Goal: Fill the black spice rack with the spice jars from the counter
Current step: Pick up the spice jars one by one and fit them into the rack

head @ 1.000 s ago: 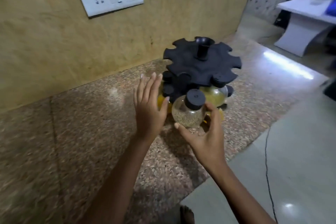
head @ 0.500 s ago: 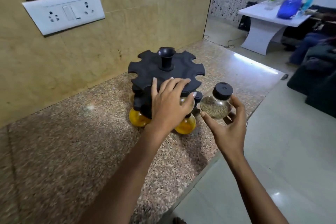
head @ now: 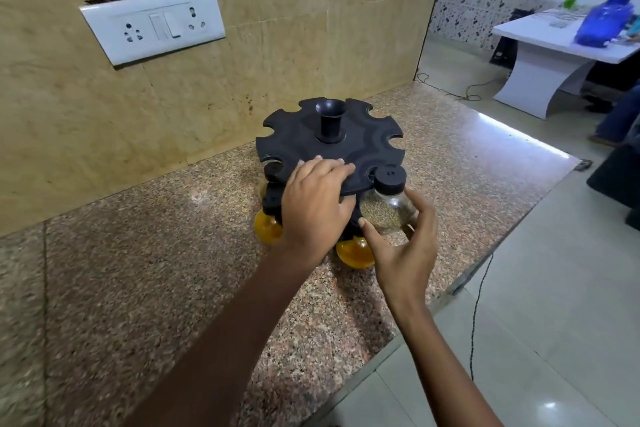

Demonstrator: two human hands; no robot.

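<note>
The black spice rack (head: 360,146) stands on the granite counter (head: 138,274) near the wall, a round notched disc with a centre post. My left hand (head: 313,204) lies flat on the near edge of the top disc, fingers pressing it. My right hand (head: 403,250) grips a round glass jar of greyish seeds (head: 386,210) with a black cap, its neck sitting in a notch at the disc's near right edge. Two jars of yellow spice (head: 268,229) (head: 353,251) hang on the lower tier, partly hidden by my hands.
A white switch and socket plate (head: 152,24) is on the tan wall. The counter's front edge runs diagonally at the right, tiled floor beyond it. A black cable (head: 476,315) trails on the floor. A white table (head: 554,55) with a blue object stands far right.
My right hand has brought the seed jar from free air at the rack's right into a notch of the top disc. My left hand stays on the disc.
</note>
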